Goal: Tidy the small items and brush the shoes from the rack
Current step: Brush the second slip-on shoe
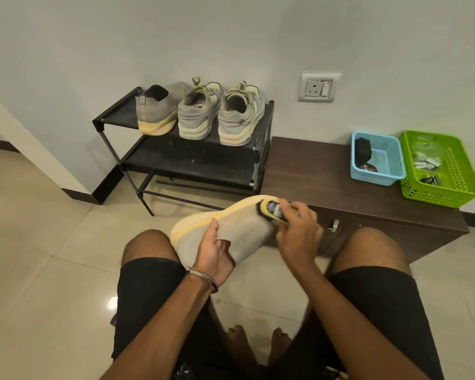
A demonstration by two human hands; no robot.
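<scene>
I hold a grey knit shoe with a pale yellow sole (242,229) above my knees, sole turned up and away. My left hand (213,252) grips it at the heel opening, thumb on the side. My right hand (296,229) grips a small yellow brush with black bristles (270,211) pressed against the shoe's toe end. On the black shoe rack (203,157) stand the matching grey shoe (157,111) and a pair of grey and cream laced sneakers (220,113), heels toward me.
A low dark wooden cabinet (313,171) stands right of the rack. On it sit a blue basket (377,157) with a dark item and a green basket (439,168) holding small items. A wall socket (317,87) is above. Glossy tiled floor lies all around.
</scene>
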